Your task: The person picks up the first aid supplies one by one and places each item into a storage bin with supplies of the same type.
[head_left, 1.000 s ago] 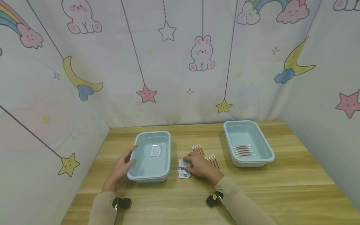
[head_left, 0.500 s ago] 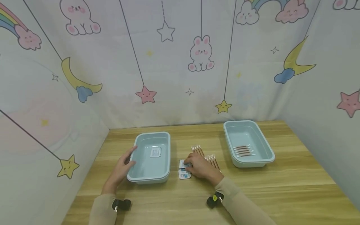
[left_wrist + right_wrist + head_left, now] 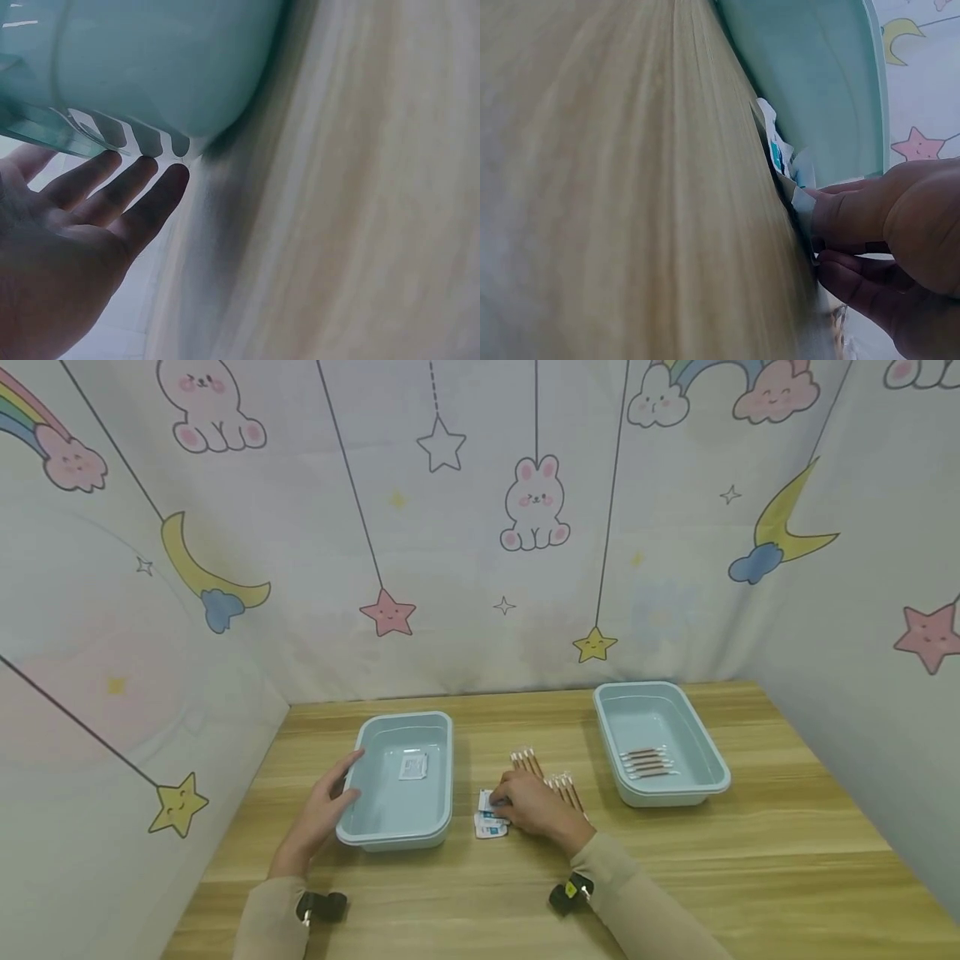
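Observation:
My left hand [image 3: 318,814] rests against the left side of a light blue plastic basin [image 3: 390,814], its fingers extended; the left wrist view shows the fingertips [image 3: 174,180] right at the basin's wall. One white sachet [image 3: 413,767] lies inside that basin. Just right of it, on the table, my right hand [image 3: 540,806] pinches the edge of a small white-and-blue sachet [image 3: 486,800] between thumb and fingers. More sachets [image 3: 491,830] overlap below it. In the right wrist view the pinched sachet [image 3: 803,210] stands slightly tilted at the wood surface.
Two groups of brown cotton swabs with white tips [image 3: 527,762] lie on the table behind and beside my right hand. A second light blue basin [image 3: 660,722] stands to the right, with several wrapped swabs [image 3: 648,764] in it. A cartoon-print curtain [image 3: 465,652] closes off the back.
My right hand's fingers have shifted slightly on the sachets, and the upper sachet has moved a little toward me. The left hand has stayed at the basin.

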`<state>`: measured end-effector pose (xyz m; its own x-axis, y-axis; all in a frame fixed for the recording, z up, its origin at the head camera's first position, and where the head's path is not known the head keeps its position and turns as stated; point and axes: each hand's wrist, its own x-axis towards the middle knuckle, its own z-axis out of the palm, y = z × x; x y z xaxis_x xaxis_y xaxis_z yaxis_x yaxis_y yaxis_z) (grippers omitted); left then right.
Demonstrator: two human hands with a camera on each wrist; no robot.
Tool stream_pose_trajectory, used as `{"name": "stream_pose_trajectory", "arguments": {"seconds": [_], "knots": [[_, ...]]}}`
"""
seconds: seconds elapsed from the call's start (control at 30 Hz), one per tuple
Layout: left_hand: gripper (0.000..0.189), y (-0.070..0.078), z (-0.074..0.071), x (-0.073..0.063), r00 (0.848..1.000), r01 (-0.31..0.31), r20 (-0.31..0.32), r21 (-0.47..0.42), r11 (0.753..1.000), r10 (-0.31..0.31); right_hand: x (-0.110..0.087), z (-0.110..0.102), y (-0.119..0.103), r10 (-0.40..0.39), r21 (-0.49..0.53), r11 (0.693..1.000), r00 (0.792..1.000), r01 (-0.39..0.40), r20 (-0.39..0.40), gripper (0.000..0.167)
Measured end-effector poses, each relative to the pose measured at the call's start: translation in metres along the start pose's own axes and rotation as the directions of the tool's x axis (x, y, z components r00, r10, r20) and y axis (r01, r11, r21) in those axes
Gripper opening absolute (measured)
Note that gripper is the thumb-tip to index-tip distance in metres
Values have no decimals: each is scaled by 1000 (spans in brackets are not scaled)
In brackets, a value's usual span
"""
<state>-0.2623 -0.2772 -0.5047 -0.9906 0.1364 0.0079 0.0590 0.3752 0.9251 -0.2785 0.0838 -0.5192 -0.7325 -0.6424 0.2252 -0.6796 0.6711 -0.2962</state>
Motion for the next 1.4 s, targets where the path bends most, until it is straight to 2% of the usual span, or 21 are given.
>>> {"name": "stream_pose_trajectory", "arguments": {"seconds": [0.27, 0.57, 0.97, 1.17, 1.4], "knots": [[64, -1, -1, 2, 1000, 15, 3, 1, 1000, -15, 0, -1, -2, -34, -23, 999, 999, 33, -22, 10], [64, -2, -2, 3, 1000, 14, 3, -1, 1000, -14, -1, -2, -2, 37, 4, 999, 999, -37, -7, 18], [63, -3, -2, 2, 1000, 24, -2, -2, 1000, -24, 0, -8, -1, -3, -2, 1000, 1000, 3, -14, 10], [64, -3, -2, 2, 999, 35, -5, 11, 999, -35, 0, -13, -1, 21, 104, 994, 999, -17, -44, 8], [64, -4, -2, 2, 999, 53, -5, 26, 998, -53, 0, -20, -3, 148, 261, 956, 988, -131, -46, 10]]}}
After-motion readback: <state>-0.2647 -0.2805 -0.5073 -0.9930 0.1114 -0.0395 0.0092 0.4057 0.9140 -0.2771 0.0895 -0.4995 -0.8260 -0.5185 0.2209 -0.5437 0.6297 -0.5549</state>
